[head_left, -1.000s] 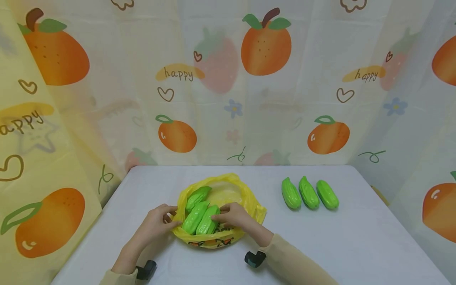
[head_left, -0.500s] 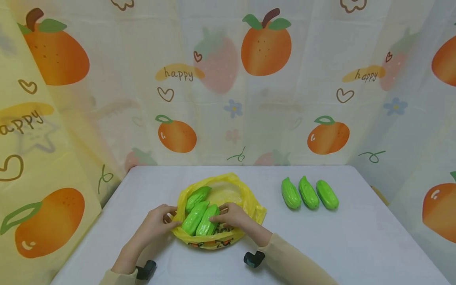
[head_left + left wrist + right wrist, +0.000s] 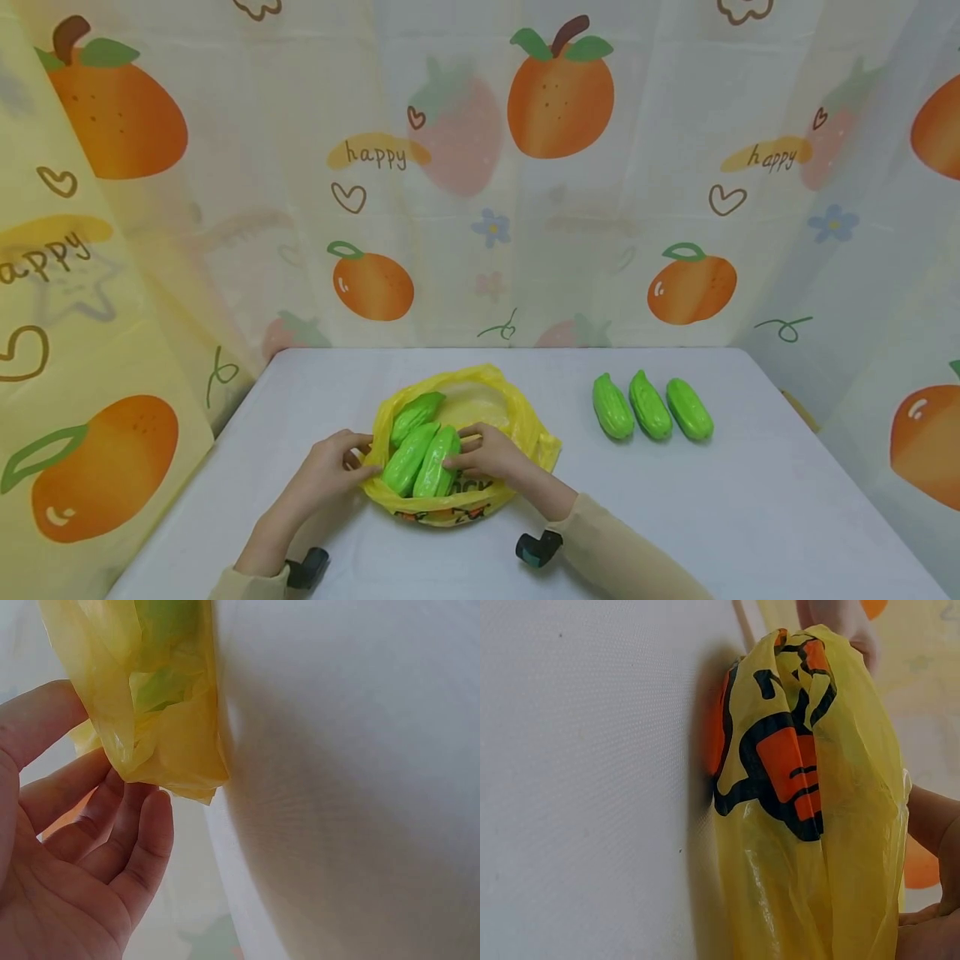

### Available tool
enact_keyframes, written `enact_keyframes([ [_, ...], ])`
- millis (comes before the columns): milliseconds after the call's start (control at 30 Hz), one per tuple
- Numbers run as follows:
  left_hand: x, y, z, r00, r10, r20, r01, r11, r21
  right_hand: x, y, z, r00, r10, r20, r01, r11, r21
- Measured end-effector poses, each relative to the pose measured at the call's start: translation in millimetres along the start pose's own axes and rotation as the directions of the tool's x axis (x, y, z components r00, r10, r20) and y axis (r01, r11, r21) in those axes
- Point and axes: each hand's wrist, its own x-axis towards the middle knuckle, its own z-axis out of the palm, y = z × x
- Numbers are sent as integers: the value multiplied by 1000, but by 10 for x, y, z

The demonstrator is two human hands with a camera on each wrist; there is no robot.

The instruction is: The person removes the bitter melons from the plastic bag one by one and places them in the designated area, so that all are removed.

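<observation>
Left hand (image 3: 337,460) pinches yellow bag (image 3: 536,437); right hand (image 3: 491,452), over rim, grips 1 green gourd (image 3: 433,471). White worktop (image 3: 660,508) under hands; fruit-print cloth (image 3: 600,200) beyond.

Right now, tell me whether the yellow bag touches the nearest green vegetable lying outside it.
Apart. The head view shows a strip of white tabletop between the yellow bag and the nearest loose green vegetable.
</observation>
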Motion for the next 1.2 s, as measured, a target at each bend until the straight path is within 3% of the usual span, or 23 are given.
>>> enact_keyframes([
  [633, -22, 10, -12, 1000, 24, 1, -24, 1000, -13, 12, -12, 27, 1000, -14, 20, 15, 998, -67],
  [1000, -12, 12, -5, 1000, -1, 6, 1, 1000, -14, -2, -69, 43, 997, -52, 55, 51, 999, 11],
  [1200, -19, 7, -11, 1000, 1, 1, -1, 1000, -10, -9, -80, -13, 995, -100, -26, 98, 993, -71],
])
